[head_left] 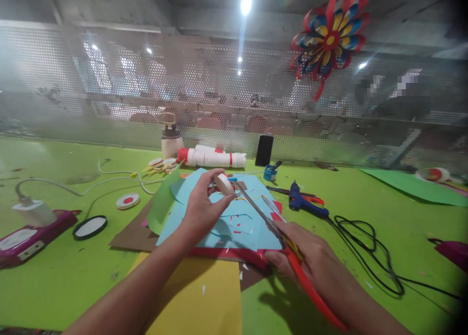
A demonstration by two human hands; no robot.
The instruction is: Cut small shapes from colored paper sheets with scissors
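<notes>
My left fingers [224, 206] partly disappear behind the white round roll [224, 183] they pinch. My right fingers [277, 261] cover part of the red-orange-handled steel scissors [295, 263]. Between eight and nine o'clock, the left edge crops a magenta plastic power strip [51, 231]; between three and four, the right edge cuts a magenta object [454, 252] I can't identify. At twelve, shapes behind the grey perforated metal screen [219, 81] blur.

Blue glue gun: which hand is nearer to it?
Right. The right hand is on the near side of the glue gun; the left hand is farther, to its left, over blue paper.
</notes>
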